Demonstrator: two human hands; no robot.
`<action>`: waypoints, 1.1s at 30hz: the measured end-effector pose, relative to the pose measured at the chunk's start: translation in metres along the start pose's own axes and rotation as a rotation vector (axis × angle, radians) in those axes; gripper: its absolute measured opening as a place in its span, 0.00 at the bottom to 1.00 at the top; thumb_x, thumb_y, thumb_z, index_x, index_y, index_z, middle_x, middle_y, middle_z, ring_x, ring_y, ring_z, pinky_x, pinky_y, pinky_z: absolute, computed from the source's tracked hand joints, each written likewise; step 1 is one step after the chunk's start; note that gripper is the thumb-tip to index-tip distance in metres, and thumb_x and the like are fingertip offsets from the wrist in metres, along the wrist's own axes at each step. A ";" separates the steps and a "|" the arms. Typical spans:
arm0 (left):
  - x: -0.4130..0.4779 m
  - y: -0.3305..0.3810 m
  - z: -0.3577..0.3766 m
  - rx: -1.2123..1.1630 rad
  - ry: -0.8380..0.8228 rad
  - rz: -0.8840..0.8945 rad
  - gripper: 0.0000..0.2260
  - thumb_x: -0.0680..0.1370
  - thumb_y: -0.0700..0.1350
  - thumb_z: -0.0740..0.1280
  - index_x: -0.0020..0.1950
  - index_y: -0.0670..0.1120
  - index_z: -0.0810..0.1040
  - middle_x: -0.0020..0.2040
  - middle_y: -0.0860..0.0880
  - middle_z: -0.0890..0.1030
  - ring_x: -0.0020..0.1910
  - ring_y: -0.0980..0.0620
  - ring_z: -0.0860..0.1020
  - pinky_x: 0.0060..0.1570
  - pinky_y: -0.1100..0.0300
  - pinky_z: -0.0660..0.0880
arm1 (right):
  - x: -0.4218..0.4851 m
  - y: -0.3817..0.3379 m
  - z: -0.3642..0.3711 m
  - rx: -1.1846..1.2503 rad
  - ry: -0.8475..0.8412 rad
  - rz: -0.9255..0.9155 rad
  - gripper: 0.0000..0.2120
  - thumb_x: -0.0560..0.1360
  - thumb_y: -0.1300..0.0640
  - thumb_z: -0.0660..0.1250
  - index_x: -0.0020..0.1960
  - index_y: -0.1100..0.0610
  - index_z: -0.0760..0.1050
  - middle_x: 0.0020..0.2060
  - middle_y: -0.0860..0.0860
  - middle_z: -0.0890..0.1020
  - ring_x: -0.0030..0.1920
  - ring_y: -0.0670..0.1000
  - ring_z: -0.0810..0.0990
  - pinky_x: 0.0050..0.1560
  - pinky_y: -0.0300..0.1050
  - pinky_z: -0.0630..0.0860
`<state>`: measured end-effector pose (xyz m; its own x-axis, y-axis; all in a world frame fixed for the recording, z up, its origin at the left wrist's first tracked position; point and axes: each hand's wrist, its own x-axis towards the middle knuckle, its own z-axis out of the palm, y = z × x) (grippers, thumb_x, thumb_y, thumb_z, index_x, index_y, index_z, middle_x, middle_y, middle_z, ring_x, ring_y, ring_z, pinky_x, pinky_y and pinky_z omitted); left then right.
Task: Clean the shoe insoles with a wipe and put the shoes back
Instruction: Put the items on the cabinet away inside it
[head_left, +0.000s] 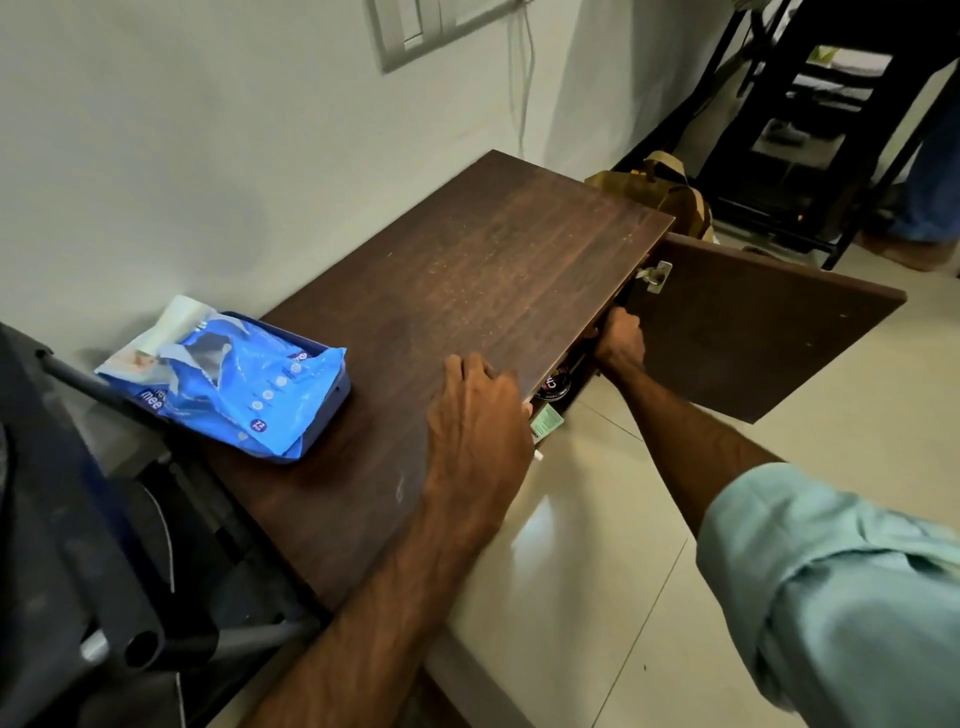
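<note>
A blue pack of wipes (228, 379) lies at the left end of a dark wooden shoe cabinet (467, 270), on a dark blue tray. The cabinet's right door (753, 332) stands swung open. My left hand (475, 415) rests on the cabinet's front edge, fingers curled over it. My right hand (618, 338) reaches into the opening under the top board; its fingertips are hidden inside, so what it touches cannot be seen. No shoes show; only a round dark tin (556, 387) and a green label are visible in the gap.
A dark folding chair (104, 545) stands against the cabinet's left end. A brown paper bag (660, 192) sits behind the cabinet's far end. A black metal rack (810, 130) and a person's leg stand at the far right. Glossy cream floor tiles (597, 571) lie below.
</note>
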<state>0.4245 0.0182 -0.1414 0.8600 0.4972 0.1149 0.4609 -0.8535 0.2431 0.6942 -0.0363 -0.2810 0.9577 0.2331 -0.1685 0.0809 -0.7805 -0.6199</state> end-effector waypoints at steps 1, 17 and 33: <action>0.002 -0.001 0.001 0.001 -0.001 -0.009 0.13 0.82 0.53 0.64 0.61 0.48 0.79 0.60 0.47 0.75 0.62 0.47 0.68 0.57 0.53 0.74 | 0.003 0.001 0.003 0.009 -0.002 -0.001 0.14 0.81 0.61 0.66 0.65 0.64 0.74 0.62 0.63 0.79 0.62 0.64 0.80 0.63 0.59 0.78; 0.011 -0.008 0.008 0.024 0.003 -0.012 0.15 0.81 0.54 0.66 0.62 0.47 0.79 0.61 0.45 0.78 0.62 0.47 0.71 0.58 0.53 0.74 | 0.008 0.001 0.018 0.211 0.074 -0.088 0.18 0.81 0.64 0.67 0.70 0.66 0.73 0.64 0.62 0.80 0.64 0.61 0.80 0.65 0.52 0.77; -0.019 0.023 -0.034 -0.057 -0.007 0.061 0.12 0.82 0.50 0.65 0.61 0.46 0.80 0.59 0.46 0.79 0.62 0.48 0.71 0.55 0.55 0.73 | -0.154 0.033 -0.029 0.276 0.114 -0.228 0.20 0.72 0.65 0.72 0.63 0.58 0.78 0.54 0.48 0.80 0.45 0.46 0.83 0.50 0.43 0.81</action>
<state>0.4115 -0.0054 -0.1048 0.8878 0.4430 0.1250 0.3941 -0.8719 0.2906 0.5576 -0.1144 -0.2531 0.9494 0.3052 0.0744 0.2332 -0.5261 -0.8178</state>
